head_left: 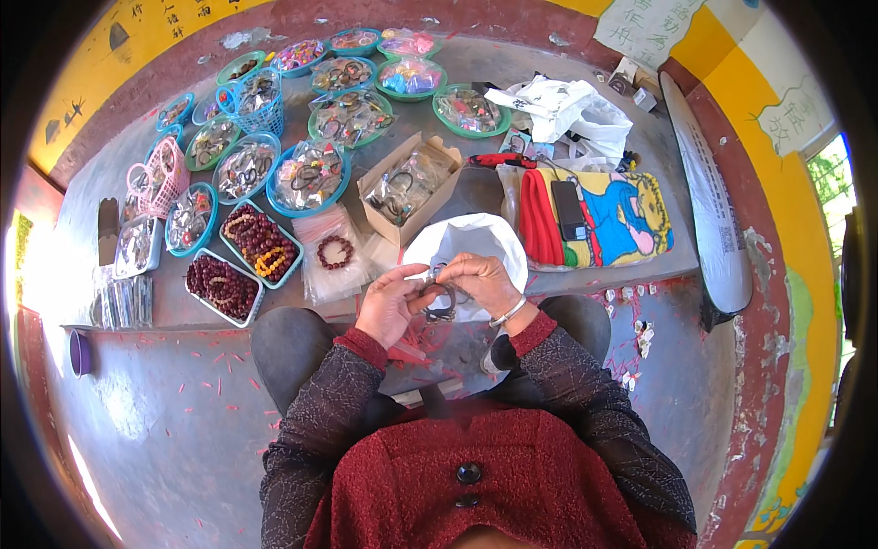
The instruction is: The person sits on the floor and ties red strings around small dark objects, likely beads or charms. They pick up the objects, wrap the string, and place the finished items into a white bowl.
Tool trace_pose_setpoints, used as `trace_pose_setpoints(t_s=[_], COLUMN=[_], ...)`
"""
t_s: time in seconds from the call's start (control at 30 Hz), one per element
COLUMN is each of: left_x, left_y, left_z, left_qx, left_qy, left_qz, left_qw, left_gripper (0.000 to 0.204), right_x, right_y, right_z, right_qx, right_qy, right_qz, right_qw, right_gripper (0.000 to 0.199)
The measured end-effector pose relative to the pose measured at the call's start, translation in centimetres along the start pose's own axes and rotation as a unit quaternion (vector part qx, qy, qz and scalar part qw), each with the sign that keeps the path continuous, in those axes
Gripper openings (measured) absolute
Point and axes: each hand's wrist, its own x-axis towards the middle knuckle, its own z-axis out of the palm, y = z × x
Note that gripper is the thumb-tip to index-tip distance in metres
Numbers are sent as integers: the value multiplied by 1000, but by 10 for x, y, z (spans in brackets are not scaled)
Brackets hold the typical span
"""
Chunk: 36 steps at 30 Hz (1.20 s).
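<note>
Along the worktop's (476, 188) left edge: a clear tray of packets (137, 245), a pink basket (165, 174), then round teal bowls of bagged bracelets (245, 167). Near the front edge, two rectangular trays of dark red bead bracelets (222, 285), one with a few yellow strands. Just right of them, a single red bead bracelet (335, 252) lying on clear plastic bags. Mid-worktop, an open cardboard box (407, 186) of bagged bangles. At the front edge, a white bowl (466, 240) behind both hands. Left hand (389, 306) curled, fingertips pinching a dark metal bracelet (441, 297) from the left. Right hand (485, 282) closed over the same bracelet from above, a silver bangle on its wrist. Bracelet held just off the front edge, over the lap. Further right, a colourful cartoon-print bag (608, 218) with a black phone on it; white plastic bags (572, 110) toward the back right corner.
</note>
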Motion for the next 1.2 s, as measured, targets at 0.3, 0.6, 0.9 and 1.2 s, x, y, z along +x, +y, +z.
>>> trace_pose_setpoints(t_s=[0.3, 0.6, 0.9, 1.2], left_x=[-1, 2, 2, 4], left_y=[0, -6, -6, -10], left_z=[5, 0, 3, 3], left_qx=[-60, -50, -4, 51], left_qy=[-1, 23, 8, 51], left_qz=[5, 4, 30, 86], left_qw=[998, 998, 999, 994], left_gripper=[26, 18, 23, 25], right_x=[0, 0, 1, 2], right_y=[2, -2, -1, 1], right_z=[3, 3, 0, -2], right_qx=[-72, -92, -69, -65], right_qy=[8, 10, 9, 20], right_qz=[-56, -67, -67, -71], right_qw=[996, 993, 995, 995], right_gripper=[19, 21, 21, 19])
